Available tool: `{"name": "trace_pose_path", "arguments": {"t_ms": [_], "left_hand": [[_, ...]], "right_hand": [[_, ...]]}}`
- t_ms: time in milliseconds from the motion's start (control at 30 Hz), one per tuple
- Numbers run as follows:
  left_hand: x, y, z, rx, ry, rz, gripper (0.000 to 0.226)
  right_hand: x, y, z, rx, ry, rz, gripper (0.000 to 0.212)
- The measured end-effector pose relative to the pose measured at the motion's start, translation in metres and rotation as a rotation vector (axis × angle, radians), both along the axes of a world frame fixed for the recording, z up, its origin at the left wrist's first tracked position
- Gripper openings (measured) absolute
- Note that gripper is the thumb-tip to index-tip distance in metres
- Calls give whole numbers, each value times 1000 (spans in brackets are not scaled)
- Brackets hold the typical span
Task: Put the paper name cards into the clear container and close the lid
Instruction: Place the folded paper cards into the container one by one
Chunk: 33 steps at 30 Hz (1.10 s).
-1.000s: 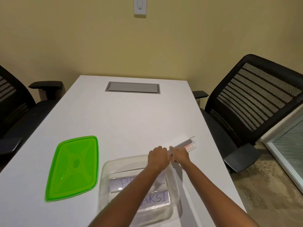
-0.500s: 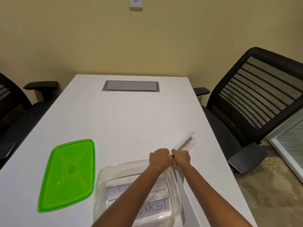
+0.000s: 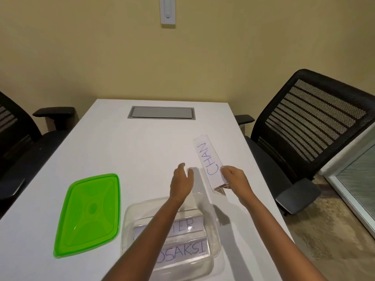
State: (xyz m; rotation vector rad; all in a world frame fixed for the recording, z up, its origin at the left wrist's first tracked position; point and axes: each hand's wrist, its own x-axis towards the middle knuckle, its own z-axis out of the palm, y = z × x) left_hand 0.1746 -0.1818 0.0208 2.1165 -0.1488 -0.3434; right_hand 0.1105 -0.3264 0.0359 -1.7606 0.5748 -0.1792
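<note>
My right hand (image 3: 235,177) grips the near end of a folded white name card (image 3: 209,160) marked CHAN, lifted above the white table (image 3: 125,151) just beyond the clear container (image 3: 215,238). My left hand (image 3: 181,180) hovers open to the left of the card, apart from it. The container sits at the table's near edge with two name cards inside, one reading OSAKSI (image 3: 184,251) in front and one (image 3: 187,225) behind it, both partly hidden by my left forearm. The green lid (image 3: 89,214) lies flat on the table left of the container.
A grey cable hatch (image 3: 161,112) is set into the table's far end. Black mesh office chairs stand on the right (image 3: 310,126) and on the left (image 3: 16,130). A yellow wall with a white switch (image 3: 168,10) lies beyond the table.
My hands were together on the card's near end. Now the left hand has let go and opened, and the right hand has turned the card so its written face shows.
</note>
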Motion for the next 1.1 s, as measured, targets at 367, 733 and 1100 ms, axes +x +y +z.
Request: {"name": "trace_pose_path", "arguments": {"t_ms": [367, 733, 1100], "left_hand": [[-39, 41, 16, -649, 442, 114, 46], [-59, 110, 35, -469, 419, -249, 40], [-71, 132, 60, -171, 449, -455, 16]], "right_hand": [[-51, 68, 26, 44, 2, 299, 32], [-75, 110, 39, 50, 39, 276, 26], [-80, 100, 66, 206, -92, 77, 20]]}}
